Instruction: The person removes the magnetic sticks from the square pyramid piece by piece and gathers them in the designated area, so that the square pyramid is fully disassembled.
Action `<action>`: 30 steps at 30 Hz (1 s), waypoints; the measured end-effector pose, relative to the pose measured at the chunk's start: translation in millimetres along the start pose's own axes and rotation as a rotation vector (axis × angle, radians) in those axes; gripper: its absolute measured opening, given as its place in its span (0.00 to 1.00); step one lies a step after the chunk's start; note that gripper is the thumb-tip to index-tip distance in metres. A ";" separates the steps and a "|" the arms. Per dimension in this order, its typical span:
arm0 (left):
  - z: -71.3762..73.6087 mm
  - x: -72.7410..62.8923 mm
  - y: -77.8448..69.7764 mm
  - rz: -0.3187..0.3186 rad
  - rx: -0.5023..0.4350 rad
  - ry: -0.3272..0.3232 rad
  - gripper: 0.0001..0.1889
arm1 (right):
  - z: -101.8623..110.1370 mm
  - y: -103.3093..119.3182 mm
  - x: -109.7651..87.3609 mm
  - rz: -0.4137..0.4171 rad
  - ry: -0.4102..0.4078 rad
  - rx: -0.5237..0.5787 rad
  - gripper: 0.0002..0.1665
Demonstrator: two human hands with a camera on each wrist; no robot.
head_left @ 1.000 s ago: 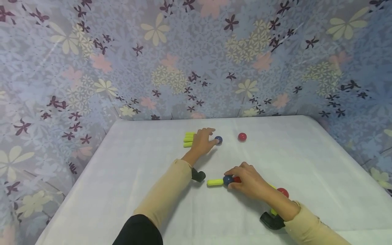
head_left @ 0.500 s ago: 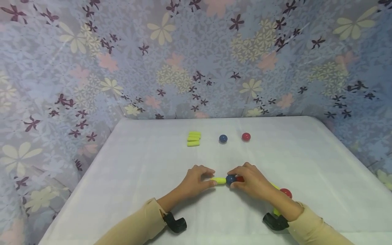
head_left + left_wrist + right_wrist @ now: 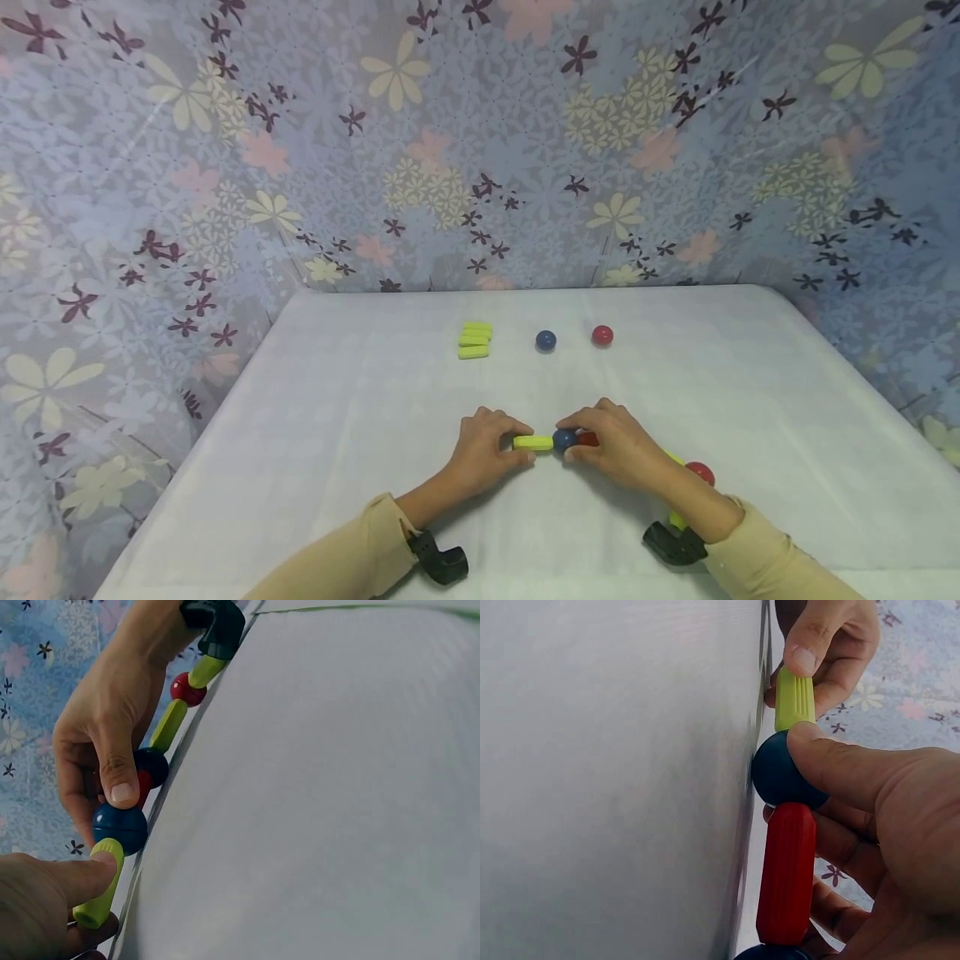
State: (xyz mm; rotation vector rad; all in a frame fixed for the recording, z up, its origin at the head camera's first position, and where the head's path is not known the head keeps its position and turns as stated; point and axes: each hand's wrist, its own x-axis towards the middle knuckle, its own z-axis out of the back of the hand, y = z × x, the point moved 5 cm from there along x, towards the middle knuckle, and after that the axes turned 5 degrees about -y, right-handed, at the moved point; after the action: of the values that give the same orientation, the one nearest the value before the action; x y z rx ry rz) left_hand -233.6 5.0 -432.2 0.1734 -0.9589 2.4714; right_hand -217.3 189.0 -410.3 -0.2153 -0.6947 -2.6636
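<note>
Between thumb and fingers my left hand (image 3: 480, 454) pinches a yellow-green ribbed stick (image 3: 532, 443). The stick's right end meets a blue ball (image 3: 565, 441), which my right hand (image 3: 618, 446) grips with thumb and fingers. From that ball a red stick (image 3: 786, 874) runs under the right palm to a second blue ball (image 3: 157, 766). The chain goes on with another yellow-green stick (image 3: 169, 726), a red ball (image 3: 187, 690) and a further yellow-green stick (image 3: 206, 671) by the right wrist. In the head view, the right hand hides much of this chain.
Several loose yellow-green sticks (image 3: 475, 340) lie side by side at the back of the white-covered table (image 3: 337, 400). To their right sit a loose blue ball (image 3: 546, 341) and a loose red ball (image 3: 602, 336). Floral cloth (image 3: 480, 150) hangs behind.
My left hand has come forward from beside the loose blue ball at the back to the yellow-green stick, and now pinches it. The right hand has stayed at the chain.
</note>
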 end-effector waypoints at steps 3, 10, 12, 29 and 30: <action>-0.9 0.9 -0.7 0.000 0.010 -0.010 0.12 | 0.2 0.5 -0.1 0.005 -0.001 0.002 0.22; -1.6 3.5 -0.7 0.016 0.010 0.001 0.10 | 2.1 0.7 0.2 0.003 -0.004 0.002 0.21; -0.6 3.4 -0.5 0.020 0.011 0.013 0.10 | 2.2 1.0 0.4 0.003 0.006 0.008 0.21; 51.1 8.9 58.1 0.184 -0.010 -0.131 0.12 | 3.7 -3.1 -0.7 -0.025 0.036 0.021 0.22; 56.2 14.1 66.5 0.210 -0.005 -0.145 0.12 | 3.5 -2.6 -0.8 -0.022 0.036 0.023 0.22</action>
State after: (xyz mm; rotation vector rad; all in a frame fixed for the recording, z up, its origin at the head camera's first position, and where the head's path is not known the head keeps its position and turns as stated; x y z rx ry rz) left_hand -280.8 -69.4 -426.4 0.2650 -1.0936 2.6775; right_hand -217.4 193.1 -408.6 -0.1537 -0.7200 -2.6724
